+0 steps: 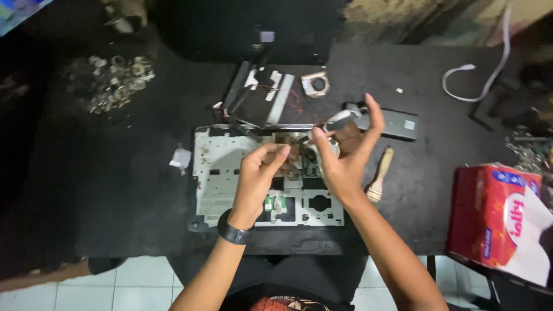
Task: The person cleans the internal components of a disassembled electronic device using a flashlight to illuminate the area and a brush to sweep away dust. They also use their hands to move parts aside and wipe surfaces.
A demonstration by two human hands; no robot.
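Note:
An opened laptop base (224,173) with a bare grey metal chassis and a green circuit board lies on a black table (103,173). My left hand (258,175) hovers over its middle, fingers curled and pinched near a small brownish part; a black watch sits on that wrist. My right hand (345,152) is raised beside it, fingers spread, thumb and forefinger holding a small dark part (308,151) with a grey piece above it. Both hands meet above the chassis's upper right area.
A wooden-handled brush (379,175) lies right of the chassis. A dark flat component (400,124), a copper heat-sink piece (315,84) and loose black panels lie behind. A pile of small metal parts (115,80) is at far left, a white cable (478,80) far right, a red tissue box (498,216) at right.

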